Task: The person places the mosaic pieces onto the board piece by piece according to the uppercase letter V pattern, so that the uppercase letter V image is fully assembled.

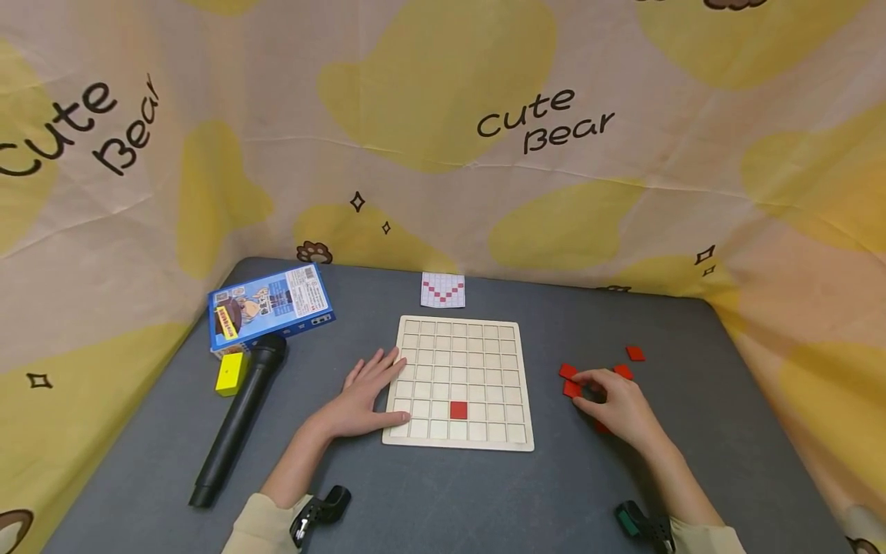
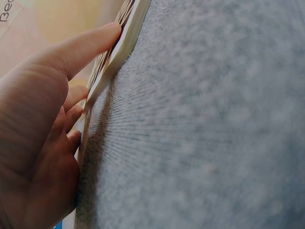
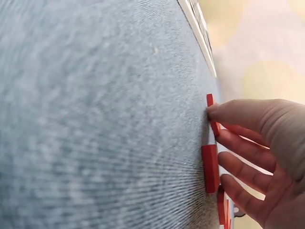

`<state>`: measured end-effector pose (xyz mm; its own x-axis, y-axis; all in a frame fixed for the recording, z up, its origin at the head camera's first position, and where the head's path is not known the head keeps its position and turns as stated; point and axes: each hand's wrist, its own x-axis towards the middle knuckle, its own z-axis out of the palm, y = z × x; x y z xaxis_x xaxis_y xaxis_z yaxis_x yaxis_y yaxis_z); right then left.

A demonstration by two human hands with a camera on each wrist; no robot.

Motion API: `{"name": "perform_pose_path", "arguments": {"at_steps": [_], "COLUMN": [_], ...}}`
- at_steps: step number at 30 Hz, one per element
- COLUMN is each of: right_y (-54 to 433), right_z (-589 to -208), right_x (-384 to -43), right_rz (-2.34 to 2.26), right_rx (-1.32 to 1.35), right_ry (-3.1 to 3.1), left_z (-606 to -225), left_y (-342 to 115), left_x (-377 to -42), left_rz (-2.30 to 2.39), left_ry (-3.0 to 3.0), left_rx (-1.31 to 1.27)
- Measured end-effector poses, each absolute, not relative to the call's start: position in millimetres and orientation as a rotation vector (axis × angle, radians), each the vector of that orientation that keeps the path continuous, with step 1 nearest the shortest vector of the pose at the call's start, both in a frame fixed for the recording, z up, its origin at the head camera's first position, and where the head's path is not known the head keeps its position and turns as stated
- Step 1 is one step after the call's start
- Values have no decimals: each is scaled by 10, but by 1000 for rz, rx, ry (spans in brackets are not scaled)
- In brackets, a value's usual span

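Note:
A pale square grid board [image 1: 477,445] lies on the table with one red tile [image 1: 458,410] in a cell near its lower middle. My left hand [image 1: 367,396] rests along the board's left edge, fingers spread; in the left wrist view the thumb [image 2: 90,47] touches the board's rim [image 2: 126,50]. Right of the board, my right hand [image 1: 618,404] pinches a red tile [image 1: 571,388] between thumb and fingers, low over the table. Close by lie other red tiles [image 1: 624,372], one of them [image 3: 209,169] below the fingers in the right wrist view. Part of another is hidden under the hand.
Behind the board lies a small pattern card [image 1: 443,290] with red squares in a V. At left are a blue box [image 1: 273,304], a yellow block [image 1: 231,375] and a black microphone [image 1: 238,423]. A printed cloth [image 1: 429,185] hangs behind the grey table.

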<state>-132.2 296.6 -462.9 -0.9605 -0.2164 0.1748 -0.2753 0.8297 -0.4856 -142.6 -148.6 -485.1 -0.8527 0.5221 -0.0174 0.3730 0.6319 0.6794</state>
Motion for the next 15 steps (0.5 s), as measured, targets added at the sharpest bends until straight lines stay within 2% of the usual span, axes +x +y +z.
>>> {"name": "perform_pose_path", "arguments": {"at_steps": [15], "right_y": [2700], "right_z": [-4651], "right_x": [-1301], "right_rz": [980], "right_rx": [369], "right_ry": [-2812], "left_z": [-4866], "left_y": [-1481], "left_x": [-1417], "left_rz": [1030], "left_ry": [2660], "left_rx": [752]}}
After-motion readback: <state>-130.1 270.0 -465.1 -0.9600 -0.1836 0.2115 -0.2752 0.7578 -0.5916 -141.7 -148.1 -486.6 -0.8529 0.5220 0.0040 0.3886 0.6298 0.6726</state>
